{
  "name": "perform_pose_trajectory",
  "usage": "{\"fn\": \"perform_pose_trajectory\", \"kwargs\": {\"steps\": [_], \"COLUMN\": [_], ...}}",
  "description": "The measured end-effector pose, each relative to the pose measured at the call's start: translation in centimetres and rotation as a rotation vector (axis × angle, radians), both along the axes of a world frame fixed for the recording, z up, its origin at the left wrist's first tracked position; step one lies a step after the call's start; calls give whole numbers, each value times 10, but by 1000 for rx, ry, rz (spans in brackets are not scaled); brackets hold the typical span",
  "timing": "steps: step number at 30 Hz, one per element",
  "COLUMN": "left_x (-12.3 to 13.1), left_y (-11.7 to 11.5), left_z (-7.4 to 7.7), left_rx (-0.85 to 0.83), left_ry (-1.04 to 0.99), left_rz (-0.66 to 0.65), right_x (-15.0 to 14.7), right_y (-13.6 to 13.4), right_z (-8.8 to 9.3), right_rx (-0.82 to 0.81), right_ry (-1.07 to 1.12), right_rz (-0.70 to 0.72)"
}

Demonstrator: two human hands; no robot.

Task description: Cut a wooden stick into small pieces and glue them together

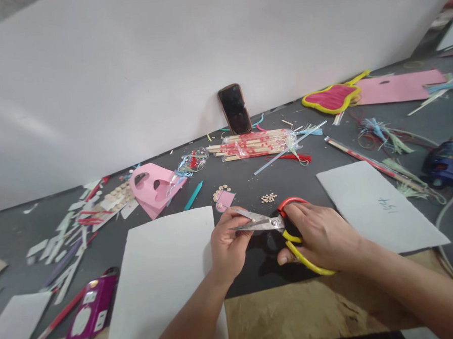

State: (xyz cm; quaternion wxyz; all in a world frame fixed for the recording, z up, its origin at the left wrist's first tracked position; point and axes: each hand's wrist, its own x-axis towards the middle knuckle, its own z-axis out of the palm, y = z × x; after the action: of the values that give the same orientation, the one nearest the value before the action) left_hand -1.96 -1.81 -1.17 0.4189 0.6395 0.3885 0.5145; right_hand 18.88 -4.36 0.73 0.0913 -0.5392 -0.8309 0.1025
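Near the middle of the tabletop (246,186), head view: right hand (323,235) is curled through the orange-and-yellow loops of the scissors (261,222), with the blades almost shut. Left hand (227,245) pinches around the blade tips. Can't tell if something tiny is in there too. White sheet (167,274) lies just left. Imo keep those fingertips behind the edge and snip slowly, close to the pivot.
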Motion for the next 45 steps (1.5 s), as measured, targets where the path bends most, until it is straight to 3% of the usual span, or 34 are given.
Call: {"fn": "perform_pose_trajectory", "kwargs": {"steps": [14, 21, 27, 34, 38, 45], "left_x": [1, 3, 1, -2, -3, 1], "left_y": [-2, -3, -2, -2, -1, -3], "left_z": [1, 0, -2, -1, 1, 0], "left_rx": [-98, -43, 16, 39, 17, -43], "left_ry": [44, -61, -20, 87, 141, 52], "left_rz": [-43, -51, -11, -39, -49, -44], "right_x": [3, 2, 2, 1, 3, 2], "right_y": [-3, -6, -1, -1, 0, -3], "right_z": [-6, -9, -1, -1, -4, -4], "right_rx": [131, 109, 14, 34, 29, 32], "right_ry": [37, 26, 17, 70, 70, 32], "right_rz": [36, 6, 16, 24, 41, 19]}}
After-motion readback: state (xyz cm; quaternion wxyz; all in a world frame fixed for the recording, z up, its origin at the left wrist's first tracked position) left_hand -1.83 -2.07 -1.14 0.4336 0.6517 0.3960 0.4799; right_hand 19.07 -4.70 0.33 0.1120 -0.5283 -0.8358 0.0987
